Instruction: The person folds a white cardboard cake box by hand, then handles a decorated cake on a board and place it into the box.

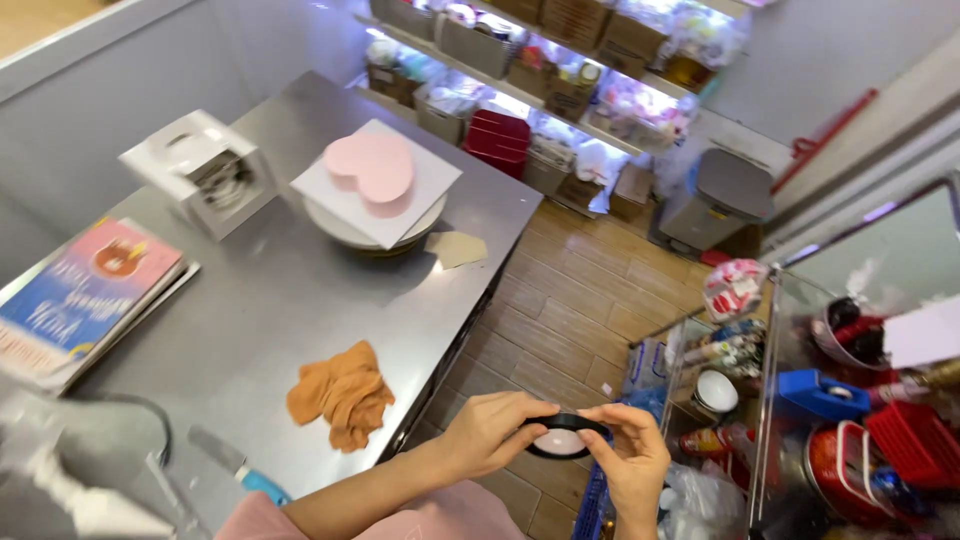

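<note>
**Q:** what's in your hands there? looks like a lid or something

**A:** head cam view, so you're looking down at me. It's a small round black-rimmed thing with a pale pinkish middle, maybe a roll of tape [562, 437], can't tell for sure. My left hand [492, 432] has its fingers curled over the top and left of the rim, thumb on the near side. My right hand [634, 462] pinches the right edge between thumb and fingertips. So both are clamped on it. It's up in the air, off the right edge of the steel table [270, 300], over the wood-look floor [570, 310].

**Q:** and the table?

**A:** Crumpled orange cloth [342, 394] near the right edge, closest thing to my hands. Toward the far end there's a pink heart-shaped cake [370, 167] on a square white board [400, 205], sitting on a turntable [340, 232], with a scrap of brown paper [455, 248] just beside it at the table's right edge. White cardboard box [200, 172] left of the cake, a stack of colourful books [85, 295] along the left edge, and a blue-handled spatula [235, 465] at the near end.

**Q:** right side?

**A:** Wire rack [770, 400] full of bottles and tubs, red baskets [915, 440], grey bin [722, 198] further back.
</note>
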